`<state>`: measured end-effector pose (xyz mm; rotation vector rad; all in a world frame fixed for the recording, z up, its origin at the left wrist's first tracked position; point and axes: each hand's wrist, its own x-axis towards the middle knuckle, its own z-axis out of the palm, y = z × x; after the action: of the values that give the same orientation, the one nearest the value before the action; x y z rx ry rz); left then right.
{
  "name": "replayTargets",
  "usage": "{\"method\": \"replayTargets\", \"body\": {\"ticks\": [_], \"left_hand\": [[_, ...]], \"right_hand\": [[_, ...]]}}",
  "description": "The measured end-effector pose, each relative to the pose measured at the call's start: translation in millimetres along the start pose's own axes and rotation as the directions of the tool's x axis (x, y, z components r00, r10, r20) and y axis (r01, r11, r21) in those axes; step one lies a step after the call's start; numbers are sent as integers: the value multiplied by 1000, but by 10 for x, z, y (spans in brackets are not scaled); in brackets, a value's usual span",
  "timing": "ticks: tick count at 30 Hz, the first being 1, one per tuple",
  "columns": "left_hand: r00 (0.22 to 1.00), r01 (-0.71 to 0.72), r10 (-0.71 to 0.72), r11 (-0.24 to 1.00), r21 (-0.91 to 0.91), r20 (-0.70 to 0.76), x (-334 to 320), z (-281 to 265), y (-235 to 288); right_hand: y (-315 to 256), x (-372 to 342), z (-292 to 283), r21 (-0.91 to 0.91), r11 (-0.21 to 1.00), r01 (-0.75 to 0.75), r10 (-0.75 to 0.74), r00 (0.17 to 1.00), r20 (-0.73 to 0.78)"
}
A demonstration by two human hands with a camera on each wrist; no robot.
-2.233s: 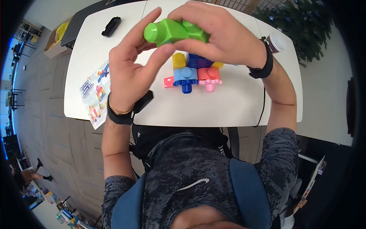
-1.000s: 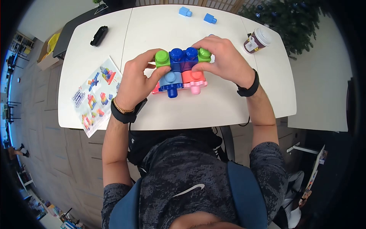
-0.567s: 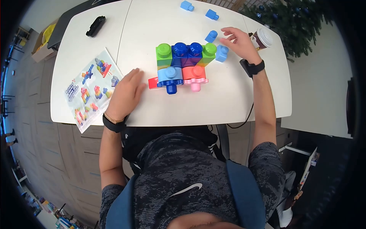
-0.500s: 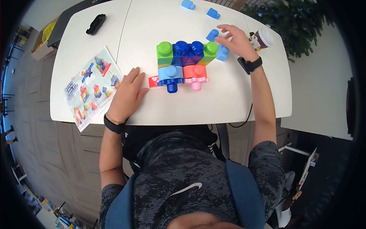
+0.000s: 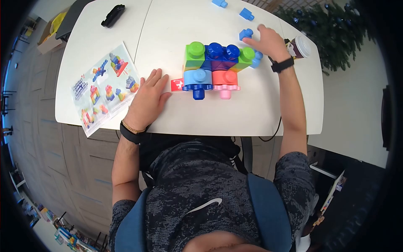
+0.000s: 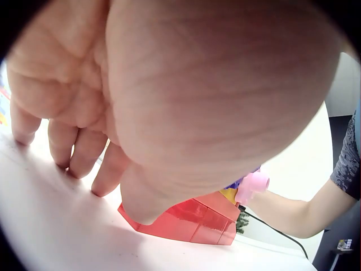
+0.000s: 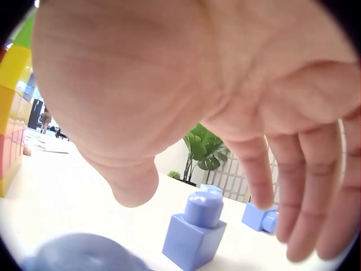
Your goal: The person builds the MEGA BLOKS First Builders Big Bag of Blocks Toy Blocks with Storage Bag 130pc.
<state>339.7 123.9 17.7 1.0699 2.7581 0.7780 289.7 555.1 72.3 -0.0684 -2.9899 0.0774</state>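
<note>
A structure of toy building blocks (image 5: pixel 198 77) stands on the table, with green blocks (image 5: pixel 195 51) at both ends of its top row and dark blue ones (image 5: pixel 215 51) between. My left hand (image 5: pixel 147 98) rests on the table left of it, fingers straight and fingertips down. A red block (image 6: pixel 192 226) lies just beyond its thumb in the left wrist view. My right hand (image 5: pixel 270 44) reaches over the loose blue blocks, fingers spread and holding nothing. In the right wrist view, one blue block (image 7: pixel 194 240) stands upright between thumb and fingers, apart from both.
Two more blue blocks (image 5: pixel 247 14) lie toward the far edge, and another (image 5: pixel 256 59) sits beside the structure. A paper cup (image 5: pixel 300 47) stands right of my right hand. A printed sheet (image 5: pixel 105 90) lies at left, a black case (image 5: pixel 113 16) behind it.
Both hands held a green piece above the structure; green blocks now sit on its top row. Both hands have let go: the left moved down to the table, the right toward the blue blocks.
</note>
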Motion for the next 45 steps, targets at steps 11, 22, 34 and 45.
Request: {"method": "replayTargets", "body": {"ticks": [11, 22, 34, 45], "left_hand": [[999, 32, -32, 999, 17, -1, -16, 26, -12], [999, 37, -37, 999, 30, 7, -17, 39, -8], [999, 30, -31, 998, 46, 16, 7, 35, 1], [999, 2, -1, 999, 38, -43, -30, 52, -40]], "right_hand": [[158, -366, -36, 289, 930, 227, -274, 952, 133], [23, -347, -81, 343, 936, 79, -156, 967, 202], [179, 288, 333, 77, 983, 165, -156, 981, -115], [586, 1311, 551, -42, 984, -176, 172, 981, -93]]}}
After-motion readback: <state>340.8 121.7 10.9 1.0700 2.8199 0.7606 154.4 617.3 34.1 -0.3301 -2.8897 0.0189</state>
